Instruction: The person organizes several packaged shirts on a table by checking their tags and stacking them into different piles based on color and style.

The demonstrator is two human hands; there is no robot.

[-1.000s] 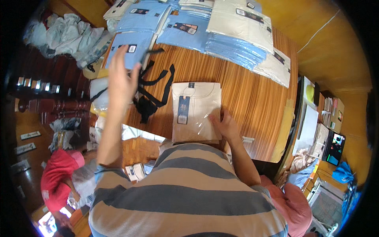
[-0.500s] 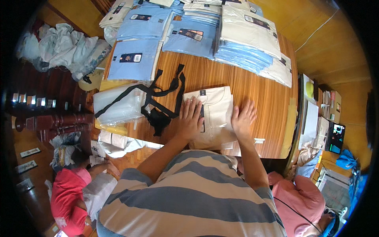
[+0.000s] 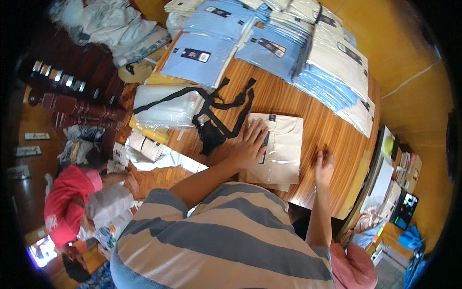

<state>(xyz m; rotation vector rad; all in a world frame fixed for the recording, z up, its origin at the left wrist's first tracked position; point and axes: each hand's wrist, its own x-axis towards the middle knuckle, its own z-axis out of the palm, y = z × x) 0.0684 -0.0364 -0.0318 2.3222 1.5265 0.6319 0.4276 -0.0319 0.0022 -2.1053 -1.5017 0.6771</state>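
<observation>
A folded cream shirt in a clear plastic bag (image 3: 284,149) lies on the wooden table in front of me. My left hand (image 3: 251,143) rests flat on its left side, fingers spread, partly covering the dark tag. Off the shirt's right edge, near the front of the table, is my right hand (image 3: 324,168). Its fingers are curled in, and whatever they may hold is hidden. Beside my left hand lies a tangle of black straps (image 3: 211,127), partly over a stack of clear plastic bags (image 3: 163,113).
Bagged blue shirts (image 3: 199,58) and a tall pile of cream and blue shirts (image 3: 337,62) fill the far side of the wooden table (image 3: 332,130). A person in red (image 3: 72,197) is low at the left; another in pink (image 3: 353,267) is at the lower right.
My right hand has come off the shirt, moved right and nearer to me, and curled its fingers. My left hand stays on the shirt. The whole view has turned somewhat.
</observation>
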